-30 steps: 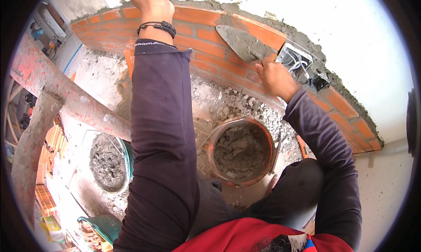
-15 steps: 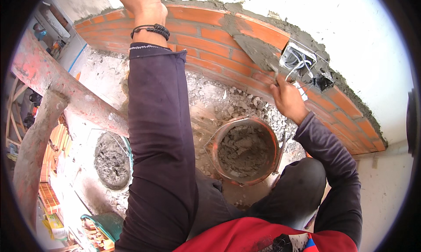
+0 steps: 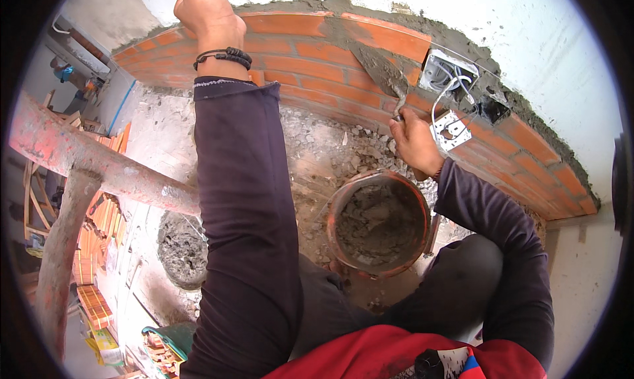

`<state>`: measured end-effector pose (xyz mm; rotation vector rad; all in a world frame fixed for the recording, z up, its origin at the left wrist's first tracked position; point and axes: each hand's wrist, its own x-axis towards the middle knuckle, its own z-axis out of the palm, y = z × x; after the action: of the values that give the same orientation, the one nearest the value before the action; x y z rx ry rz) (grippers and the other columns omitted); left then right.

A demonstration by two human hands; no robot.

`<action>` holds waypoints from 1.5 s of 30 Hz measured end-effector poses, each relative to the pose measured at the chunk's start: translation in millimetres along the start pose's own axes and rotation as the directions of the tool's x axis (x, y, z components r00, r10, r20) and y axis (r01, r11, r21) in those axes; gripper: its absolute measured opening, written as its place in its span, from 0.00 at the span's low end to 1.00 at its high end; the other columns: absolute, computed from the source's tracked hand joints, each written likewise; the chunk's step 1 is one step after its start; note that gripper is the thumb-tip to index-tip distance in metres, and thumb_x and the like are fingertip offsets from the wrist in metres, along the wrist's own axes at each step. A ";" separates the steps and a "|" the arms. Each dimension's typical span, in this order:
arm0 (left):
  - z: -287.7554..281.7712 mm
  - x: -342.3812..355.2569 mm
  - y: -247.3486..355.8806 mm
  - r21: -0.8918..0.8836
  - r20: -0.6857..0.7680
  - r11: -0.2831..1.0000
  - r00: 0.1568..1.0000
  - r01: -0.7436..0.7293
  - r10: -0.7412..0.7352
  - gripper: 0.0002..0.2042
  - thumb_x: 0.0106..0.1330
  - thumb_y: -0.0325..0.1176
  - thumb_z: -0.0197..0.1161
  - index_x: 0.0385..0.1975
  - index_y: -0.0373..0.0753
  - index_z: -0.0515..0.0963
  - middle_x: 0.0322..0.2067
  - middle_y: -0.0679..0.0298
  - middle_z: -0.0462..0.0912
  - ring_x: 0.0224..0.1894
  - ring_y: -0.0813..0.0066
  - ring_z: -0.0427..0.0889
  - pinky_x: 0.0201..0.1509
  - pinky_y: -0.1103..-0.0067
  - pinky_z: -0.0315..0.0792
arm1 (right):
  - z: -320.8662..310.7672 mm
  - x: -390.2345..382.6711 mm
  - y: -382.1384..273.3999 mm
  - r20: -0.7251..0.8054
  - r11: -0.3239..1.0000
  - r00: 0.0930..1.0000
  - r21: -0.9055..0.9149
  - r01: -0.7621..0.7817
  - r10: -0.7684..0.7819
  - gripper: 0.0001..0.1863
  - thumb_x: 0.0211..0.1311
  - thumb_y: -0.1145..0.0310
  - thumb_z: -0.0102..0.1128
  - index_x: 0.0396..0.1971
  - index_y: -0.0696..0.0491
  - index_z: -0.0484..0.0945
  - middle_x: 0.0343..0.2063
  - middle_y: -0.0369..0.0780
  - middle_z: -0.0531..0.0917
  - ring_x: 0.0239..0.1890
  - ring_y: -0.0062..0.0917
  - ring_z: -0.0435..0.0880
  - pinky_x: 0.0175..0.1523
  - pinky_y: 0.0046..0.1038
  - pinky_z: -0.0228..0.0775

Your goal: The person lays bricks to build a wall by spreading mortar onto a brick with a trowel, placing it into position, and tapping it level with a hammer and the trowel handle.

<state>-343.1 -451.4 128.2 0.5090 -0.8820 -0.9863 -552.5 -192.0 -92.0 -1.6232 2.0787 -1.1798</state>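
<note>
My right hand point(image 3: 417, 141) is closed round the handle of a pointed trowel point(image 3: 382, 68). The mortar-smeared blade lies against the orange brick wall point(image 3: 317, 52), just under the top course. Beside that hand, a white socket plate point(image 3: 452, 131) hangs by wires from an electrical box point(image 3: 449, 72) set in the brickwork. My left hand point(image 3: 210, 12) is raised at the upper edge of the picture, by the top of the bricks. Its fingers are mostly hidden, so I cannot tell what they hold. Below my right hand stands a bucket of mortar point(image 3: 378, 224).
A second container of wet mortar point(image 3: 181, 250) stands left, partly behind my left arm. Thick, stained poles point(image 3: 112, 156) cross the left side. Stacked bricks point(image 3: 94, 306) and a green container point(image 3: 173, 343) lie lower left. Rubble point(image 3: 353, 148) lines the wall's foot; another person point(image 3: 65, 72) is far off.
My right hand has shifted left with the trowel, away from the electrical box, and the blade slants more steeply. More of the hanging socket plate shows. My left hand stays raised.
</note>
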 end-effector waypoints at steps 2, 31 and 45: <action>2.7 -2.0 -2.9 0.002 -0.009 1.000 1.000 0.015 -0.015 0.15 0.70 0.45 0.62 0.39 0.37 0.82 0.34 0.66 0.83 0.39 0.75 0.78 0.48 0.79 0.69 | -11.0 -3.8 6.0 0.020 1.000 1.000 -0.002 -0.016 0.016 0.16 0.70 0.66 0.59 0.47 0.65 0.74 0.30 0.59 0.83 0.37 0.56 0.84 0.40 0.46 0.73; 10.2 -23.3 4.6 0.163 0.038 0.987 0.999 -0.017 0.011 0.16 0.71 0.46 0.58 0.43 0.40 0.83 0.40 0.67 0.87 0.44 0.78 0.80 0.51 0.75 0.63 | -81.9 -77.1 70.6 0.181 0.845 0.930 0.389 -0.366 0.319 0.14 0.77 0.62 0.54 0.46 0.60 0.73 0.21 0.31 0.75 0.16 0.13 0.72 0.20 0.21 0.63; 3.8 -1.2 -4.7 0.010 0.044 0.999 0.998 -0.033 0.033 0.14 0.71 0.44 0.62 0.37 0.39 0.81 0.32 0.68 0.82 0.37 0.76 0.78 0.45 0.79 0.68 | -49.6 -28.6 8.7 0.241 0.999 0.970 -0.041 -0.010 0.020 0.16 0.72 0.62 0.57 0.40 0.63 0.74 0.22 0.53 0.79 0.25 0.48 0.80 0.34 0.44 0.70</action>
<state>-348.9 -452.5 126.5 0.4814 -0.9328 -0.9663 -580.0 -144.2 -74.2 -1.6721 1.9675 -0.8898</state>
